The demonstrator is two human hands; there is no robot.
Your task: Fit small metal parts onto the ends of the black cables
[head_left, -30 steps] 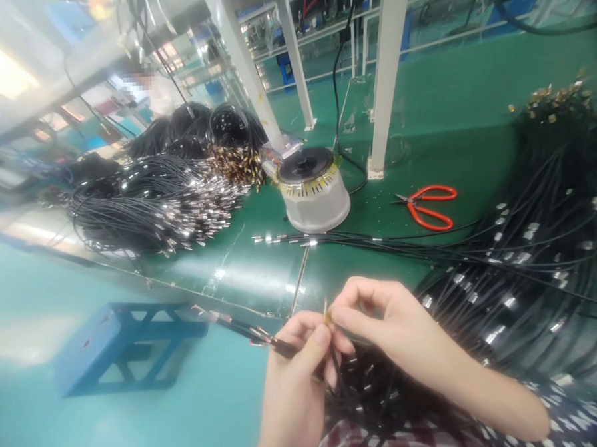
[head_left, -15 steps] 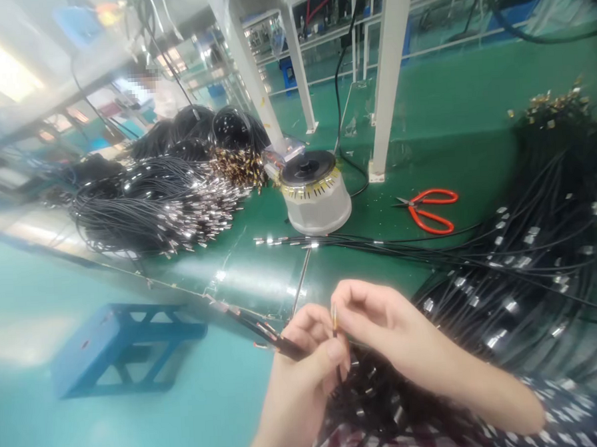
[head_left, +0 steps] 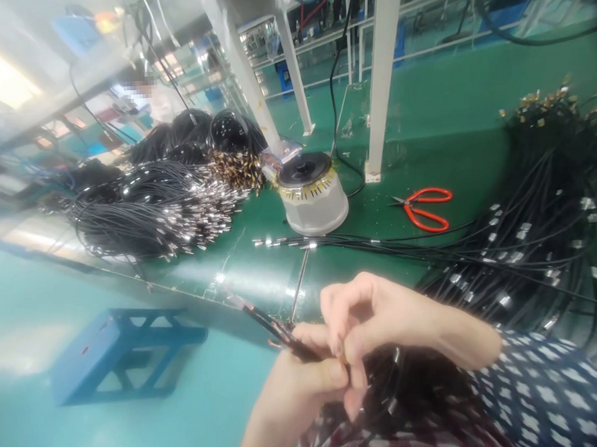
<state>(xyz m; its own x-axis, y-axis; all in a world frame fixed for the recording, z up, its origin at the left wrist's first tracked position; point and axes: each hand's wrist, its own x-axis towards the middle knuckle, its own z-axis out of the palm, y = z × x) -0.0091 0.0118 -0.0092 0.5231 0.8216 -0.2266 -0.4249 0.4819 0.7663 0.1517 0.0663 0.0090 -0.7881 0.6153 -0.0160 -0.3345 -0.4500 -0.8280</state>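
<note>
My left hand is closed around a small bunch of black cables whose metal-tipped ends stick out up and to the left. My right hand is curled over it, fingertips pinched on a thin cable end right at my left thumb. Both hands hover near the bench's front edge, above a dark tangle of cables in my lap.
A big pile of black cables spreads across the right of the green bench. More bundles lie at the left. A white round device with a black top stands mid-bench, red scissors beside it. A blue stand sits on the floor.
Both hands have dropped lower and closer to me. My right hand has curled down over my left thumb, and the upright cable tip seen before is now hidden between the fingers.
</note>
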